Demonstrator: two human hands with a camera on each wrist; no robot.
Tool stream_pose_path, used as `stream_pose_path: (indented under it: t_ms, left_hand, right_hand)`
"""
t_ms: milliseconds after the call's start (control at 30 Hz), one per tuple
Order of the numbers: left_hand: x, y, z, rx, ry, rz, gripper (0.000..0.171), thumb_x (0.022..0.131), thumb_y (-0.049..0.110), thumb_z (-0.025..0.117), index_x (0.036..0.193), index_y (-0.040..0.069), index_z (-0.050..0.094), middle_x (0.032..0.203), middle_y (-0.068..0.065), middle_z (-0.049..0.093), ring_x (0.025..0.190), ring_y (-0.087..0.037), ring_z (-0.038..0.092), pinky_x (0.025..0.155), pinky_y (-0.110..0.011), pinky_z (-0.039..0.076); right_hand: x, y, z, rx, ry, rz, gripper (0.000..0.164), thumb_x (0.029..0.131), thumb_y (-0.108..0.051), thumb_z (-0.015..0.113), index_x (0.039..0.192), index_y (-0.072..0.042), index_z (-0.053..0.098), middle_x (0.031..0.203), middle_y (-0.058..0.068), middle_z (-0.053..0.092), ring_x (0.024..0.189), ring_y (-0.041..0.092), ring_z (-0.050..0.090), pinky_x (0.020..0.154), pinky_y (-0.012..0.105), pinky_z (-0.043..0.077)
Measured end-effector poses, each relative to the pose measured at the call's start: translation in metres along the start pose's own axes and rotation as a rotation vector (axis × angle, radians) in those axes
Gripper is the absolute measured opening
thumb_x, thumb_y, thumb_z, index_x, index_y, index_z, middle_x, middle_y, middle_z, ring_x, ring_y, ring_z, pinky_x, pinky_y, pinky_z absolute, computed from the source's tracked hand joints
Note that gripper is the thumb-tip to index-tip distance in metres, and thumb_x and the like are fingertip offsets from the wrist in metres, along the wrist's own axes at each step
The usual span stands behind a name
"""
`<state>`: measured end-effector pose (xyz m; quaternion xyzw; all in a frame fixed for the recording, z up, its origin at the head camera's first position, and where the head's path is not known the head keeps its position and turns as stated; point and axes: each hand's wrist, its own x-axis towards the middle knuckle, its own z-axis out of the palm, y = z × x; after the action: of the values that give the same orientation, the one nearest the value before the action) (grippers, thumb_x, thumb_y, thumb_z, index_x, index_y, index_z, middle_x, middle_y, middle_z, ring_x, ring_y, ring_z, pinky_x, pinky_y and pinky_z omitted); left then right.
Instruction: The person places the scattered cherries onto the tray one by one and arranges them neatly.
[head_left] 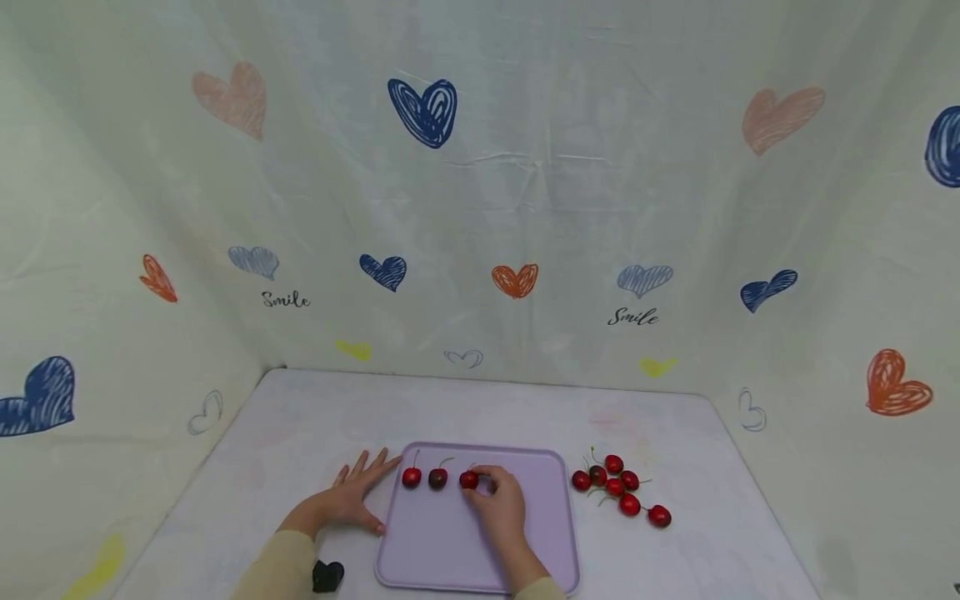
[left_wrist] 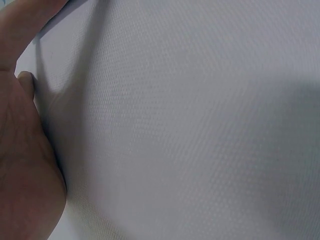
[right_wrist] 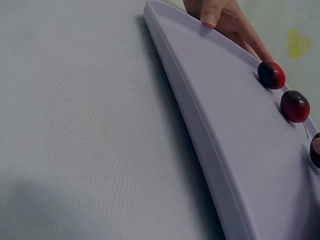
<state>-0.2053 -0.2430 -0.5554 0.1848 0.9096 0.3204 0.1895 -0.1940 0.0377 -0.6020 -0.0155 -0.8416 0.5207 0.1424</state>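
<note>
A shallow lilac tray (head_left: 435,550) lies on the table. Near its far edge two red cherries, the left one (head_left: 411,477) and the middle one (head_left: 438,478), sit apart in a row with stems up. My right hand (head_left: 501,507) reaches over the tray and pinches a third cherry (head_left: 468,480) between thumb and fingers, in line with the others. With fingers spread, my left hand (head_left: 351,497) rests at the tray's left edge; its thumb and fingertips touch the rim. In the right wrist view the left hand (right_wrist: 227,20) shows beyond the tray.
Right of the tray, a loose group of several cherries (head_left: 615,486) lies on the white table (head_left: 712,550), some with stems. A black heart (head_left: 327,576) shows near the left sleeve. Behind and beside the table hangs a pale curtain (head_left: 480,208) printed with hearts.
</note>
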Motion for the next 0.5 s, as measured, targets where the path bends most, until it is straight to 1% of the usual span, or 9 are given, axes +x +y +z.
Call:
stream_pose_path:
  t_ms: [100,267,500]
  left_hand:
    - [-0.0006,-0.0012,0.0013,-0.002,0.007,-0.005,0.109,0.062,0.026,0.091,0.152,0.008,0.031,0.158,-0.027,0.01,0.141,-0.052,-0.007,0.107,-0.069,-0.007]
    - [0.0002,-0.0027,0.0029,0.019,0.009,-0.011,0.109,0.062,0.027,0.091,0.152,0.009,0.031,0.159,-0.026,0.01,0.142,-0.051,-0.006,0.108,-0.068,-0.006]
    - [0.0023,-0.0021,0.0033,-0.002,0.008,-0.014,0.109,0.062,0.025,0.091,0.152,0.01,0.032,0.159,-0.026,0.011,0.142,-0.051,-0.007,0.108,-0.067,-0.007]
  right_hand:
    - [-0.0007,-0.0008,0.0014,-0.021,-0.001,0.005,0.033,0.062,-0.011,0.089,0.092,-0.018,0.077,0.072,-0.008,0.056,0.067,0.005,0.043,0.059,0.025,0.038]
    - [-0.0011,-0.003,0.002,-0.055,0.006,0.008,0.032,0.063,-0.014,0.09,0.092,-0.019,0.077,0.07,-0.009,0.055,0.067,0.005,0.043,0.058,0.025,0.038]
    - [-0.0002,-0.002,0.0021,-0.1,0.003,0.026,0.032,0.063,-0.018,0.09,0.093,-0.021,0.077,0.069,-0.009,0.051,0.067,0.005,0.043,0.057,0.024,0.036]
